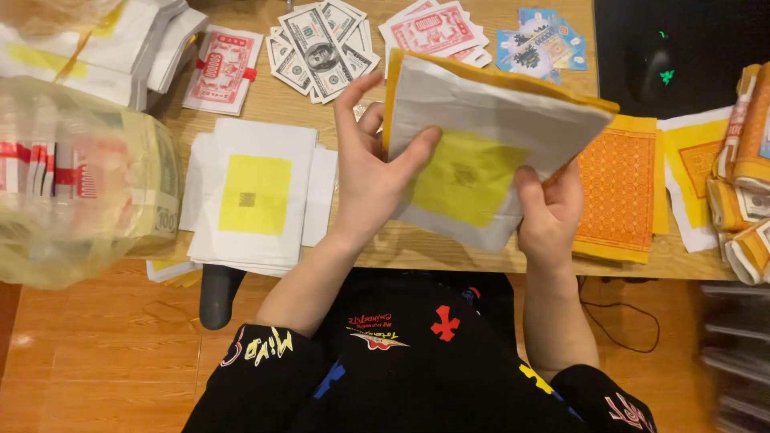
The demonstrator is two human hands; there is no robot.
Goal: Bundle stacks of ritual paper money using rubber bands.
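Apparently paper stack [481, 160] between both hands' fingers [417, 148].

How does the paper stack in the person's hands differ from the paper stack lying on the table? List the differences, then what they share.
The held stack is lifted and tilted, gripped by both hands; the table stack lies flat, untouched. The held stack shows an orange edge; the table stack looks all white at its edges. Both are white sheets with a yellow square in the middle.

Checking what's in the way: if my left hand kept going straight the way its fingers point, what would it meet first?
Probably the fanned grey banknotes on the wooden table: the left hand, gripping the white-and-yellow paper stack, points up-picture toward them. Depth is unclear.
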